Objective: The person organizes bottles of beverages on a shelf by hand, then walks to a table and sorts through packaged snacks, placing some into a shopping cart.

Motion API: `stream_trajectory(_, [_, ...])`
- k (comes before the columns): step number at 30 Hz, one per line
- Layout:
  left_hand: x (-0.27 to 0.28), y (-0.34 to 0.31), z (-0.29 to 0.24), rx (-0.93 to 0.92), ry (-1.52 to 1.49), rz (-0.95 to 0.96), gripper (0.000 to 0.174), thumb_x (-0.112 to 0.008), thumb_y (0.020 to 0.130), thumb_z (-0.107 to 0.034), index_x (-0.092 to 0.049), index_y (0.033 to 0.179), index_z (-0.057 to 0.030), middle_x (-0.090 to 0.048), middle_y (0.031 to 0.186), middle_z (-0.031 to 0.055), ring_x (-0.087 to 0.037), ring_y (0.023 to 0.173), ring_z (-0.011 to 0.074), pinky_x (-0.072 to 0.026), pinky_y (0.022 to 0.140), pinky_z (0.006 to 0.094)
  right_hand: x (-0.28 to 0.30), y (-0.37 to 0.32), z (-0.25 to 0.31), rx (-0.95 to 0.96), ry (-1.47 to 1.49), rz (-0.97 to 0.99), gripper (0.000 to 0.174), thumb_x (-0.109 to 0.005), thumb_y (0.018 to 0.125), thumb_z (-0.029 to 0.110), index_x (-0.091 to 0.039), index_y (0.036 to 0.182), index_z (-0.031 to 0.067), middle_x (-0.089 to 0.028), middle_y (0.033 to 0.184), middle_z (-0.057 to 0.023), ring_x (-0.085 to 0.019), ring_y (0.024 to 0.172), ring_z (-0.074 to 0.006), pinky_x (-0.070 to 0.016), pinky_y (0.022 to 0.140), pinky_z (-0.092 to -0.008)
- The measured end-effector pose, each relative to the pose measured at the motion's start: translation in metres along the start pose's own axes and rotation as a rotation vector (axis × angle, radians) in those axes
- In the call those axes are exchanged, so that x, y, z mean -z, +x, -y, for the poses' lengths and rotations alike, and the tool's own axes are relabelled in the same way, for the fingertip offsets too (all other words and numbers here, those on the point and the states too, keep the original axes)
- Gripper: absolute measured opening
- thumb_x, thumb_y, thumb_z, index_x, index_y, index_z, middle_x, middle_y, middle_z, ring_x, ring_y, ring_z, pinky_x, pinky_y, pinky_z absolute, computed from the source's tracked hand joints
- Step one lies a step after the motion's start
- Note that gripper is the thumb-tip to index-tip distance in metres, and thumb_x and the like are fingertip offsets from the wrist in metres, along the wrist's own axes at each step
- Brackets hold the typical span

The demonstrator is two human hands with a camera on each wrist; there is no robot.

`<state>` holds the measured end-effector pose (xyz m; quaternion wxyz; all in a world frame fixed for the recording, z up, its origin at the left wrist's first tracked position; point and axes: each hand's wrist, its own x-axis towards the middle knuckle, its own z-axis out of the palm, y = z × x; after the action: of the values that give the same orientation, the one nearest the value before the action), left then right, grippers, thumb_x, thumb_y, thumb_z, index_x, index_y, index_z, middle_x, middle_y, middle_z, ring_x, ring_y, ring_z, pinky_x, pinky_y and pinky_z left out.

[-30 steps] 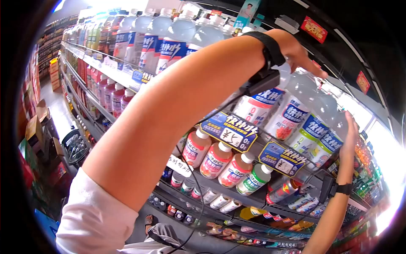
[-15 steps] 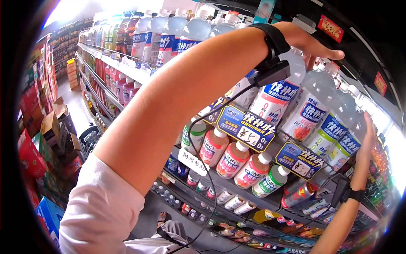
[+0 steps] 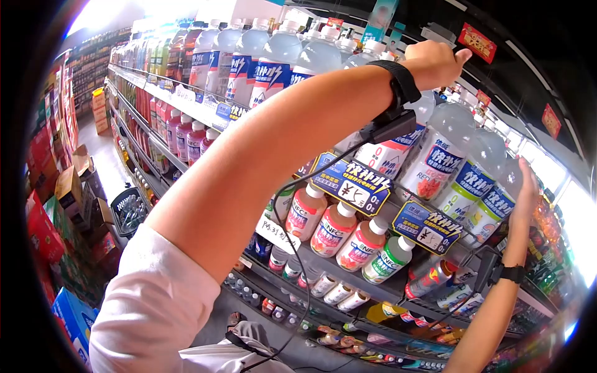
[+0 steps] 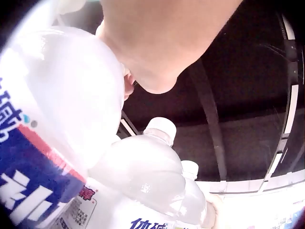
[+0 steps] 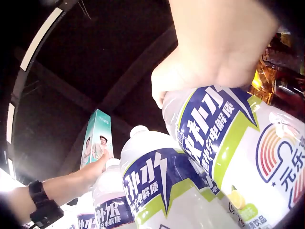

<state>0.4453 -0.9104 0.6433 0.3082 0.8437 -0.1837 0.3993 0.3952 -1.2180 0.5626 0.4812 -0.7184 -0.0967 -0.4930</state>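
Observation:
In the head view my left hand (image 3: 435,64) is above the front row of large drink bottles, fingers curled, thumb pointing right. The right wrist view shows it beside the white cap (image 5: 113,162) of a bottle; what is under its fingers is hidden, and I cannot tell whether it grips anything. A large bottle with a blue-and-pink label (image 3: 433,163) stands below and to the right of this hand. At the row's right end my right hand (image 3: 526,189) lies along the side of a bottle with a blue-and-green label (image 5: 217,138), its fingers fairly straight.
Price tags (image 3: 351,186) hang along the shelf's front edge. Beneath are smaller pink- and green-labelled bottles (image 3: 333,229) and more drink shelves. A cable (image 3: 295,248) hangs from the left wrist device. Cartons (image 3: 73,191) and a black basket (image 3: 129,211) stand on the aisle floor at left.
The left hand first stretched right over the bottle tops, then dipped behind them; now it is higher, fingers curled. The right hand has stayed against the end bottle. The head view shifted.

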Motion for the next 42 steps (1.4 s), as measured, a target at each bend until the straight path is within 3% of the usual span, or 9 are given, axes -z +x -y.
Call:
stream_trajectory(7, [0.007,-0.002,-0.009,0.161,-0.364,-0.123,0.066,-0.032,0.099,-0.049,-0.068,0.081,0.0037,-0.068,0.071,0.0183,-0.069,0.065,0.0339,-0.0560,0.069,0.0405,-0.001,-0.002,0.002,0.042,0.047,0.006,0.040,-0.062,0.090,0.030,-0.066,0.114,-0.0021,-0.065,0.114,-0.0086,-0.056,0.110,-0.0169,-0.0361,0.099,-0.0275])
stream_trajectory(11, [0.001,0.008,0.000,0.232,-0.514,-0.144,0.074,-0.032,0.096,-0.057,-0.065,0.097,0.0092,-0.068,0.084,0.0247,-0.069,0.081,0.0383,-0.0554,0.076,0.0434,-0.002,-0.005,0.006,0.040,0.045,0.013,0.041,-0.062,0.090,0.031,-0.066,0.114,-0.0027,-0.065,0.113,-0.0092,-0.056,0.108,-0.0167,-0.0366,0.098,-0.0269])
stream_trajectory(12, [0.001,0.011,-0.001,0.258,-0.500,-0.158,0.068,-0.031,0.099,-0.048,-0.064,0.091,0.0115,-0.068,0.077,0.0236,-0.069,0.064,0.0342,-0.0570,0.068,0.0402,-0.002,-0.005,0.006,0.044,0.042,0.017,0.042,-0.062,0.090,0.031,-0.066,0.114,-0.0029,-0.065,0.114,-0.0091,-0.056,0.108,-0.0167,-0.0368,0.098,-0.0269])
stream_trajectory(19, [-0.013,0.021,-0.001,0.482,-0.595,-0.320,0.061,-0.035,0.099,-0.046,-0.064,0.106,0.0067,-0.068,0.100,0.0231,-0.068,0.090,0.0393,-0.0546,0.081,0.0458,0.002,0.002,-0.006,0.092,0.032,0.031,0.045,-0.062,0.090,0.033,-0.065,0.116,-0.0037,-0.064,0.115,-0.0094,-0.055,0.111,-0.0172,-0.0350,0.100,-0.0269])
stream_trajectory(23, [-0.007,0.032,0.011,0.408,-0.637,0.119,0.061,-0.041,0.094,-0.050,-0.066,0.109,0.0028,-0.065,0.116,0.0201,-0.066,0.096,0.0313,-0.0506,0.083,0.0455,0.004,0.002,-0.006,0.095,0.031,0.041,0.046,-0.062,0.090,0.033,-0.064,0.117,-0.0033,-0.063,0.118,-0.0103,-0.054,0.113,-0.0181,-0.0339,0.101,-0.0270])
stream_trajectory(31, [0.039,0.063,0.042,-0.220,0.283,0.091,0.057,-0.047,0.091,-0.055,-0.071,0.088,-0.0038,-0.072,0.077,0.0078,-0.068,0.067,0.0231,-0.0539,0.072,0.0361,0.000,-0.003,-0.001,0.036,0.091,0.004,0.041,-0.062,0.091,0.031,-0.065,0.116,-0.0021,-0.064,0.113,-0.0079,-0.055,0.108,-0.0159,-0.0367,0.097,-0.0270])
stream_trajectory(32, [0.040,0.065,0.048,-0.190,0.321,-0.008,0.057,-0.049,0.089,-0.056,-0.072,0.074,-0.0059,-0.071,0.073,0.0073,-0.068,0.068,0.0214,-0.0537,0.071,0.0351,0.000,-0.003,-0.001,0.047,0.096,0.008,0.040,-0.062,0.091,0.031,-0.065,0.115,-0.0020,-0.064,0.112,-0.0077,-0.056,0.107,-0.0156,-0.0372,0.096,-0.0268])
stream_trajectory(38, [0.052,0.052,0.084,-0.311,0.699,0.285,0.056,-0.052,0.089,-0.055,-0.072,0.080,-0.0035,-0.069,0.073,0.0080,-0.067,0.069,0.0227,-0.0547,0.066,0.0370,-0.002,-0.001,-0.004,0.043,0.124,-0.002,0.041,-0.062,0.090,0.031,-0.065,0.114,-0.0023,-0.065,0.108,-0.0067,-0.057,0.102,-0.0142,-0.0387,0.093,-0.0259])
stream_trajectory(42, [0.049,0.026,0.088,-0.118,0.651,0.440,0.050,-0.058,0.086,-0.047,-0.071,0.088,0.0010,-0.070,0.088,0.0156,-0.067,0.078,0.0338,-0.0547,0.074,0.0424,-0.002,0.001,-0.006,0.040,0.166,0.012,0.042,-0.063,0.090,0.032,-0.065,0.115,-0.0024,-0.065,0.107,-0.0065,-0.057,0.099,-0.0133,-0.0394,0.091,-0.0251])
